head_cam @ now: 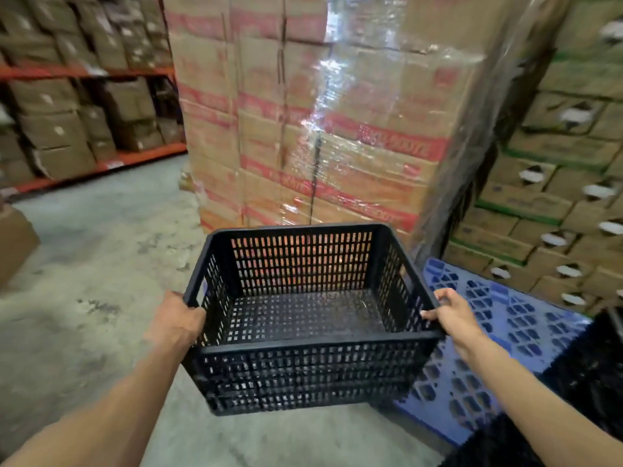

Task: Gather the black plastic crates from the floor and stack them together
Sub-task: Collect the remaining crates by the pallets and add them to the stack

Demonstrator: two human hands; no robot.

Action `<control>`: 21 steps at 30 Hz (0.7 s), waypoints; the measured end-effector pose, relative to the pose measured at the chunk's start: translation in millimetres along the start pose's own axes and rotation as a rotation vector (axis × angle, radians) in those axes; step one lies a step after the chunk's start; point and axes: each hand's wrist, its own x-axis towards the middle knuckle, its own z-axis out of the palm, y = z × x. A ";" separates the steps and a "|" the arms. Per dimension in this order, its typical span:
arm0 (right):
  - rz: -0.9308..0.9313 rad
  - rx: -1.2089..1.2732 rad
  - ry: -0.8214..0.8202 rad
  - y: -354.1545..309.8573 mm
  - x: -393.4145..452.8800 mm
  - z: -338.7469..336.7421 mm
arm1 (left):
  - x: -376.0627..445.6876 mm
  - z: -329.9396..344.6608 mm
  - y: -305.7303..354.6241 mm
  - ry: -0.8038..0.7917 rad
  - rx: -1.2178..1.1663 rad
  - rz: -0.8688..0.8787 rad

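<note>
While held clear of the floor (pixel 101 264), the black crate (pixel 303 332) is empty; left hand (pixel 178 321) and right hand (pixel 451 315) fingers closed over its side rims.

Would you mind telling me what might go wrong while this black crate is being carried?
The black slotted plastic crate is held only by its side rims, left hand and right hand, so it might tip or slip. The blue plastic pallet lies low beside the path, a likely trip hazard. The shrink-wrapped stack of cardboard boxes stands close ahead; the crate could bump it.
</note>
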 end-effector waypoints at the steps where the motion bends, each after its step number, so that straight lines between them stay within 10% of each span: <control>1: -0.036 0.012 0.012 -19.0 -10.1 -12.7 | 0.0 -17.9 15.9 0.007 -0.025 0.037; 21: -0.469 0.200 0.538 -188.1 -147.3 -305.2 | -121.9 -204.9 325.9 0.143 -0.056 0.588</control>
